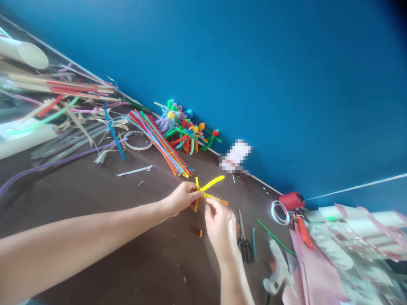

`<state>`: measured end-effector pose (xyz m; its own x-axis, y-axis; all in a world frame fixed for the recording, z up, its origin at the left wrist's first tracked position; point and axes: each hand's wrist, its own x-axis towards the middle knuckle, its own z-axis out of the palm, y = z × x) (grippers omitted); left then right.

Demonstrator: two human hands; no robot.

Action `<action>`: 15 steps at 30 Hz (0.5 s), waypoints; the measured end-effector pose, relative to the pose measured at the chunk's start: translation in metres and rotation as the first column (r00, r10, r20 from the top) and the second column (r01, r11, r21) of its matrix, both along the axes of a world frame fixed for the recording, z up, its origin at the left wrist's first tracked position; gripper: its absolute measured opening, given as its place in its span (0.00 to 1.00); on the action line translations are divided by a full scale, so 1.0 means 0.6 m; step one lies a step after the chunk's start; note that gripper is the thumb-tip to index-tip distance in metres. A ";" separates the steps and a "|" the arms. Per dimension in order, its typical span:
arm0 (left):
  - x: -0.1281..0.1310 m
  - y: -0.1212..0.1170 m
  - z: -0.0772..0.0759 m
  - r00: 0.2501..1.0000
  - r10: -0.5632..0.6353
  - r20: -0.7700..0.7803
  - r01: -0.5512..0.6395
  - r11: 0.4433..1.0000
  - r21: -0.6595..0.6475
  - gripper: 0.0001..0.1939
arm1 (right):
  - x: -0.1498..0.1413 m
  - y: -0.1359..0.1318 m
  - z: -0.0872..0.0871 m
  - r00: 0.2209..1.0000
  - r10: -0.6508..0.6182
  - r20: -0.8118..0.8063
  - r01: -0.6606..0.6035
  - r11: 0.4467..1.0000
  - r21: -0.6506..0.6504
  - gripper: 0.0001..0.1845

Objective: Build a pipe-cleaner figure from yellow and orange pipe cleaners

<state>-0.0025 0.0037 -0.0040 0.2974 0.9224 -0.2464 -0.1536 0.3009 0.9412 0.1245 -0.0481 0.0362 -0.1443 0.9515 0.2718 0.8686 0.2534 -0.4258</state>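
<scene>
Yellow pipe cleaners [211, 183] cross one another in a rough star above the dark wooden table [92, 186]. My left hand [181, 198] grips them at the crossing from the left. My right hand [221, 231] pinches a yellow-and-orange pipe cleaner [215, 199] at the same spot, and its fingers hide part of the crossing. A short orange pipe cleaner scrap [200, 233] lies on the table below my hands.
A bundle of multicoloured pipe cleaners [159, 142] and several pipe-cleaner figures [186, 131] sit by the blue wall [286, 84]. Scissors [244, 245], a glue gun [278, 267] and pink paper [314, 271] lie to the right. Plastic strips and tubes [57, 97] crowd the left.
</scene>
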 end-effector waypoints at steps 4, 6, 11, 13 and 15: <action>-0.006 0.002 0.010 0.942 -0.036 0.335 0.099 0.980 -0.172 0.06 | 0.009 0.014 -0.017 0.973 -0.050 -0.226 0.034 0.997 -0.076 0.10; -0.010 0.005 0.009 0.909 -0.063 0.412 0.169 0.960 -0.225 0.06 | 0.017 0.024 -0.025 0.928 -0.117 -0.353 0.050 0.980 -0.193 0.10; -0.019 0.012 0.008 0.923 -0.132 0.361 0.217 0.954 -0.205 0.06 | 0.041 0.040 -0.030 0.851 -0.139 -0.507 -0.053 0.937 -0.347 0.11; -0.023 0.013 0.011 0.936 -0.223 0.274 0.270 0.951 -0.148 0.08 | 0.051 0.042 -0.028 0.823 -0.118 -0.555 -0.152 0.896 -0.416 0.12; -0.025 0.012 0.015 0.922 -0.342 0.183 0.365 0.923 -0.117 0.08 | 0.061 0.043 -0.027 0.780 -0.146 -0.609 -0.250 0.819 -0.516 0.11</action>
<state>-0.0177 0.0110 0.0053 0.6431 0.7072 -0.2938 -0.1534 0.4948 0.8553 0.1610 -0.0220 0.0201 -0.1945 0.9511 -0.2398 0.3694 -0.1555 -0.9162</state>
